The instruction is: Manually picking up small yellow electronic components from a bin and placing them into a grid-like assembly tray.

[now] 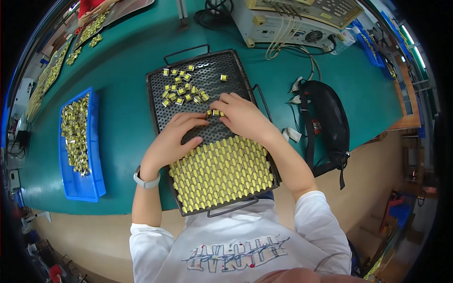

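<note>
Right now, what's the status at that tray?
Left hand, right hand both at small yellow parts on black tray. Near end: packed rows. Loose parts beyond, apparently not blocking.

head | left fisheye, worn high | faces steeply down | near, tray [214, 131] central | wide

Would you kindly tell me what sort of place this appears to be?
Probably an electronics workshop or assembly floor: a perforated black tray with rows of small yellow parts, a blue bin heaped with similar pieces, and cabled bench instruments on a green worktop.
</note>
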`<action>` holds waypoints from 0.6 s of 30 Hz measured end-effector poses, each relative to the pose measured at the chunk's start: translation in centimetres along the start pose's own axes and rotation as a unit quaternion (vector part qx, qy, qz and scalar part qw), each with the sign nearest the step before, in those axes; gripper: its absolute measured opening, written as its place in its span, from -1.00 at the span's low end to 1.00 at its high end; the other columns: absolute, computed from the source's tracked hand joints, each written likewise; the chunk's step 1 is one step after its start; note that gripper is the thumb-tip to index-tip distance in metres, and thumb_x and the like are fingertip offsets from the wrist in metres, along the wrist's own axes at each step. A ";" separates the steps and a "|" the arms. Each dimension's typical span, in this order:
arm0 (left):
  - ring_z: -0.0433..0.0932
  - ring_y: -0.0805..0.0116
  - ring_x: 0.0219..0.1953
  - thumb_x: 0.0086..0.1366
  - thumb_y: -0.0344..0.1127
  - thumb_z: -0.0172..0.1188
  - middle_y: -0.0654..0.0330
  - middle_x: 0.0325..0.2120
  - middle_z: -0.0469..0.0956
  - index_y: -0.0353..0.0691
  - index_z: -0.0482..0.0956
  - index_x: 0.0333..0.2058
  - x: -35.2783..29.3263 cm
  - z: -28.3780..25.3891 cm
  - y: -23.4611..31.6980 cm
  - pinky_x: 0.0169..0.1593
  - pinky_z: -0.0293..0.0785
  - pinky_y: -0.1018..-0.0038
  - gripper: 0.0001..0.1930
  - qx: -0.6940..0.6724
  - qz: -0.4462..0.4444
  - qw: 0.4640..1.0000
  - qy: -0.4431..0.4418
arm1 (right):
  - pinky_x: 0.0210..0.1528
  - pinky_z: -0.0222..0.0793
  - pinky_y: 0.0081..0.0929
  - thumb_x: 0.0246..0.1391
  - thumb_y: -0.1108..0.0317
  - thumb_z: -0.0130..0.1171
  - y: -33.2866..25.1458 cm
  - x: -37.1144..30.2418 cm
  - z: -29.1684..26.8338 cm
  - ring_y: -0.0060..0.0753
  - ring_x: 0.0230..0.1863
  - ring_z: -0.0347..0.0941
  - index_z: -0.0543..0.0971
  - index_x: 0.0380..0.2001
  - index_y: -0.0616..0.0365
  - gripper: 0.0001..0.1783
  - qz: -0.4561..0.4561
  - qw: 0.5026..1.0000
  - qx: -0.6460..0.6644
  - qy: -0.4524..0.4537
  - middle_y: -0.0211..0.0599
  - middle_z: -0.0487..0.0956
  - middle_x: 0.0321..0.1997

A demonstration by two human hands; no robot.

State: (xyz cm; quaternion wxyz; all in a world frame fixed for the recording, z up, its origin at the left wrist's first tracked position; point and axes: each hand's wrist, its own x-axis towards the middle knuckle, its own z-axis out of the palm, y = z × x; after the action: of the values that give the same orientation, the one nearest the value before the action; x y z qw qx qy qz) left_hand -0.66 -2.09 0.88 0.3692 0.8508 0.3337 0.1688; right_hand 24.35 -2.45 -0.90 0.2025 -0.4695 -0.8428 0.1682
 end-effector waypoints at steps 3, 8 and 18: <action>0.33 0.05 0.30 0.25 -0.40 0.27 0.09 0.22 0.43 -0.18 0.56 0.11 -0.2 0.1 0.0 0.38 0.24 0.20 -0.58 -0.008 -0.016 1.000 0.006 | 0.07 0.44 -0.19 0.03 0.51 0.31 -0.2 0.2 -0.2 -0.08 0.04 0.45 0.55 -0.05 0.12 -0.63 -0.001 0.999 0.007 -0.032 -0.25 0.50 -0.09; 0.32 0.04 0.32 0.26 -0.40 0.27 0.09 0.24 0.41 -0.17 0.56 0.11 -0.1 0.3 -0.1 0.37 0.25 0.21 -0.58 -0.019 -0.029 0.999 0.023 | 0.07 0.44 -0.19 0.03 0.51 0.31 -0.1 0.2 0.0 -0.05 0.05 0.44 0.55 -0.07 0.14 -0.65 -0.017 0.999 0.017 -0.040 -0.24 0.51 -0.09; 0.34 0.01 0.26 0.24 -0.41 0.28 0.09 0.28 0.39 -0.15 0.54 0.13 -0.2 0.7 -0.2 0.35 0.27 0.19 -0.55 0.027 0.002 0.999 0.019 | 0.03 0.45 -0.21 0.05 0.51 0.27 -0.4 0.6 -0.1 -0.07 0.00 0.49 0.57 -0.12 0.19 -0.72 -0.009 0.999 0.043 -0.030 -0.20 0.53 -0.14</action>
State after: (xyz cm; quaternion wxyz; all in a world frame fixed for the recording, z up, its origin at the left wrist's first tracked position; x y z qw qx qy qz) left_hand -0.53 -2.50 0.23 0.3387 0.8580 0.3433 0.1769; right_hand 23.80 -2.19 -0.53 0.1986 -0.4472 -0.8447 0.2167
